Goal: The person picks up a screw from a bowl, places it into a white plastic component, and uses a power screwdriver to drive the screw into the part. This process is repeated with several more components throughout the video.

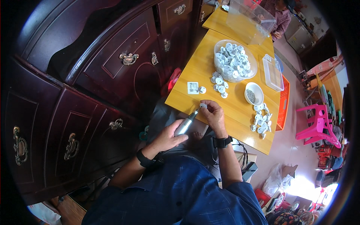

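Left hand [169, 138] wrapped round the silver driver [185, 125], right hand [216, 118] pinching a white disc [203, 105] by the near edge of the surface [240, 118], and here the driver wants lining up straight, with gentle pressure.

We wear a dark blue shirt [165, 195] with thin pale streaks; beyond the shirt's short sleeves [242, 193], black wristbands [145, 159] circle both our arms [230, 165].

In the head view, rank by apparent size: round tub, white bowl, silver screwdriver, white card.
1. Round tub
2. White bowl and silver screwdriver: too close to rank; left hand partly covers the screwdriver.
3. White card
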`<state>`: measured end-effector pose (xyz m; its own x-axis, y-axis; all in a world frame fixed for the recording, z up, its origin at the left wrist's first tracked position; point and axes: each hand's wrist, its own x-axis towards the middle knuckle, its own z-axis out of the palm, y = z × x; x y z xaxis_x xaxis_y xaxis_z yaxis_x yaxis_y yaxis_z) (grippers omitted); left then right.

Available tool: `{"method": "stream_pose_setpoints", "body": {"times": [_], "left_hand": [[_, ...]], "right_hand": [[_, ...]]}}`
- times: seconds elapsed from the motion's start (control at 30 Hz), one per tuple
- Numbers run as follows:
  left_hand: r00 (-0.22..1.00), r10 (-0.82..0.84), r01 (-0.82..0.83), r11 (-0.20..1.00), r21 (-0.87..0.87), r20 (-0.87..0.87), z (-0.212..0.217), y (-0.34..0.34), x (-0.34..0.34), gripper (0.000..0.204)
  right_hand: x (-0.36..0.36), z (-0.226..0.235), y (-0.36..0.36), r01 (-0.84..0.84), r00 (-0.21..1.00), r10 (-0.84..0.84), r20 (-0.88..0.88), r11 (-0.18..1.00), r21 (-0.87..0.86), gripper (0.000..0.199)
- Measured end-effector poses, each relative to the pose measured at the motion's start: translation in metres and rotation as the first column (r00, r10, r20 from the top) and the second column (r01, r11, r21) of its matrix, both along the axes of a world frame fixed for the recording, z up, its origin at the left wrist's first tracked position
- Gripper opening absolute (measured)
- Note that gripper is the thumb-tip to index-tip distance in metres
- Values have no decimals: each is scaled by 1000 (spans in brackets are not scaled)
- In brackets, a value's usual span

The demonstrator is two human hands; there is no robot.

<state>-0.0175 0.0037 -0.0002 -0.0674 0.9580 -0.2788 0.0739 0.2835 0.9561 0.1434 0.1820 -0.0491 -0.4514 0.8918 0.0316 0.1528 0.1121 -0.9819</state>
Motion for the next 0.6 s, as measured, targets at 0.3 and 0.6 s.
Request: {"method": "stream_pose_setpoints", "body": {"times": [0.3, 0.6], "left_hand": [[1000, -7, 7, 1000, -13, -16, -4, 0, -1, 59], [1000, -26, 27, 995, 93, -12, -8, 0, 0, 60]], "right_hand": [[0, -5, 1, 24, 999, -22, -35, 999, 45, 17], [0, 0, -1, 22, 1000, -24, 12, 994, 103, 17]]}}
